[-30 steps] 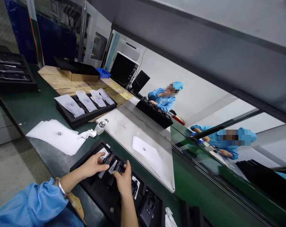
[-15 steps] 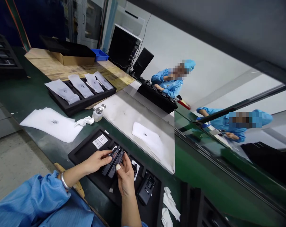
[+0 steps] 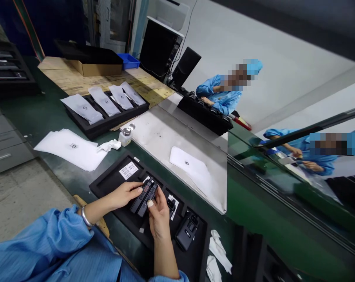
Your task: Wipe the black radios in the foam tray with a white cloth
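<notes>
Both hands grip one black device (image 3: 144, 197) above a black foam tray (image 3: 107, 181). On its left side is my left hand (image 3: 126, 194), fingers closed on the upper edge. My right hand (image 3: 160, 213) wraps round the right side, with a white covering on the thumb tip. A second black device (image 3: 187, 230) lies in the tray to the right of my right hand. Between them, a smaller black part (image 3: 171, 205) rests on a white label. A sheet of printed labels (image 3: 128, 170) lies at the tray's upper left.
White bags (image 3: 71, 149) and a small bottle (image 3: 125, 136) stand beyond the tray. Farther back is another foam tray (image 3: 92, 131) with bags. More bags (image 3: 189, 166) lie on a pale board (image 3: 154, 135). Crumpled tissues (image 3: 218, 248) lie right. Two people in blue sit across.
The whole view has shifted, so the bench and trays appear slightly farther right. My hands keep their hold on the device, with little change in pose.
</notes>
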The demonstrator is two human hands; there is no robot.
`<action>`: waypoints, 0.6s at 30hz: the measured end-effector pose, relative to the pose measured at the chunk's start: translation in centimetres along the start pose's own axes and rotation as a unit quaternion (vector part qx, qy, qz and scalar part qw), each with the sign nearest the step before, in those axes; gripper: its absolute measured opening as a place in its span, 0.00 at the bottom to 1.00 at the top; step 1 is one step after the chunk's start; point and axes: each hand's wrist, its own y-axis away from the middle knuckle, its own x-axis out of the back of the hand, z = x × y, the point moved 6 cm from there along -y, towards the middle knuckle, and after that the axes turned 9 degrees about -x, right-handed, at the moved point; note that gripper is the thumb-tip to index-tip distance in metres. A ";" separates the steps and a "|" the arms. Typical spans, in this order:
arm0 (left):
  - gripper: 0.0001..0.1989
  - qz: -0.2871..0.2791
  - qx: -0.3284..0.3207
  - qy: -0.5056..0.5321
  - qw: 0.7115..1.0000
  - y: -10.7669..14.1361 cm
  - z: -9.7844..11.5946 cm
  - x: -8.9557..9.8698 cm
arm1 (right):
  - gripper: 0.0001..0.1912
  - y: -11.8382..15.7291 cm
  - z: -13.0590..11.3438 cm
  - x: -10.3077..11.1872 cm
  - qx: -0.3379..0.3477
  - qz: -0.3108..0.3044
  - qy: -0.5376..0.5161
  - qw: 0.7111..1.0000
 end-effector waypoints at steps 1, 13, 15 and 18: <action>0.28 -0.001 -0.003 0.004 1.000 -0.1 0.1 0.0 | 0.40 -0.1 -0.1 0.0 0.008 0.001 0.001 1.000; 0.34 -0.059 -0.152 -0.199 0.966 3.0 3.1 0.2 | 0.38 3.5 -0.2 -0.6 0.099 -0.035 0.148 0.983; 0.33 -0.065 -0.173 -0.220 0.958 3.7 3.3 -0.2 | 0.37 4.2 0.5 -0.2 0.110 -0.021 0.171 0.979; 0.32 -0.065 -0.196 -0.227 0.952 4.5 3.3 -0.6 | 0.36 4.7 0.9 0.1 0.121 -0.008 0.194 0.974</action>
